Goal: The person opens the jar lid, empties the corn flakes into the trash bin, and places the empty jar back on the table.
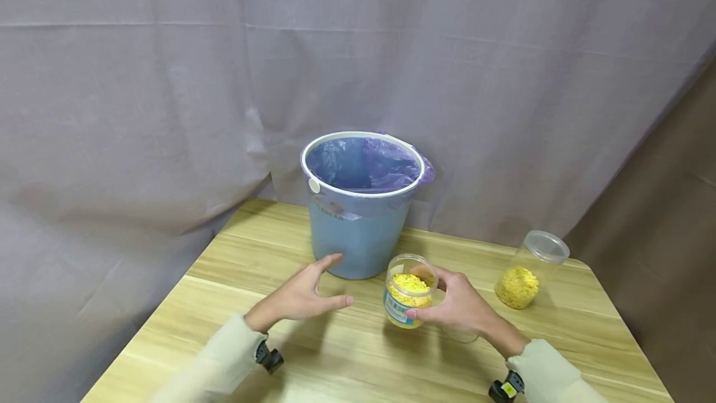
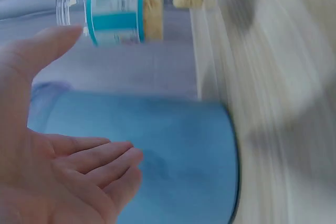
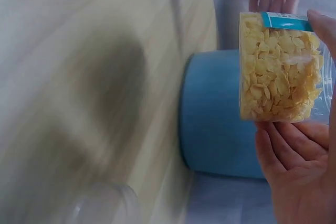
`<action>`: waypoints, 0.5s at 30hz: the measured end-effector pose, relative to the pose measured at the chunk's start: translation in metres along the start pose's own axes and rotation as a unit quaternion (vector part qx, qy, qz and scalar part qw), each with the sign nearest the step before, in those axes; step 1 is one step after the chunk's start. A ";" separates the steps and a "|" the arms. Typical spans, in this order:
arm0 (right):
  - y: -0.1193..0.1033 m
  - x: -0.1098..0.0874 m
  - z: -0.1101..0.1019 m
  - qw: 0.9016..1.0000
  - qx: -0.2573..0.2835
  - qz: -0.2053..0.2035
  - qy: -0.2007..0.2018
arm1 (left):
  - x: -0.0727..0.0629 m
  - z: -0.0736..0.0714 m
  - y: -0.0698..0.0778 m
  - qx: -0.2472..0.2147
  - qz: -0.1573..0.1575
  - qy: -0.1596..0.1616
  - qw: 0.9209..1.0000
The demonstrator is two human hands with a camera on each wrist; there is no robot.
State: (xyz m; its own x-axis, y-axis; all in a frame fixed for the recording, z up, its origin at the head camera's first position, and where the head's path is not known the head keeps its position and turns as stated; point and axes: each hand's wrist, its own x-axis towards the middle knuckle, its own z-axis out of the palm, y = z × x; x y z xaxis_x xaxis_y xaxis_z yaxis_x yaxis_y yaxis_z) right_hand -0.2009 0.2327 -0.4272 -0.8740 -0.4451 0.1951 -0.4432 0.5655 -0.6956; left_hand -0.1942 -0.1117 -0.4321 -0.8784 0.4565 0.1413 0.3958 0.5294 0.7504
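Observation:
My right hand (image 1: 461,303) grips a clear plastic jar (image 1: 408,294) of yellow flakes, thumb on one side and fingers on the other. The jar has no lid on and carries a blue and white label (image 2: 116,9). In the right wrist view the flakes (image 3: 281,72) fill much of the jar, which is held up off the table. My left hand (image 1: 304,291) is spread with nothing in it, left of the jar and in front of the blue bucket (image 1: 358,235). Its thumb and fingers stand apart, palm toward the jar.
A purple bag (image 1: 391,163) lines the bucket under its white rim. At the right stands a second clear jar (image 1: 531,269) with a lid, partly filled with yellow flakes. A clear round lid (image 1: 463,334) lies on the wooden table (image 1: 347,365) below my right hand. Grey curtain (image 1: 335,48) hangs behind.

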 end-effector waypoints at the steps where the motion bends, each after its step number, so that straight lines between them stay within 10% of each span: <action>1: -0.001 0.000 -0.004 1.000 -0.005 0.000 0.003 | -0.002 -0.006 -0.001 0.007 -0.007 0.006 1.000; 15: -0.038 -0.001 -0.067 0.996 -0.093 0.008 0.014 | -0.012 -0.114 0.017 0.173 -0.034 0.067 0.982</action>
State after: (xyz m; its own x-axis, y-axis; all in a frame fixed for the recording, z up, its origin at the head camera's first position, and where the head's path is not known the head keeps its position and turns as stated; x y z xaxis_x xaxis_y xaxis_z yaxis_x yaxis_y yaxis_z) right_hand -0.1966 0.2587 -0.3546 -0.8854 -0.4168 0.2056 -0.4558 0.6923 -0.5595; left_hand -0.2071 -0.1901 -0.3473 -0.9244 0.3256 0.1988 0.3814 0.7771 0.5006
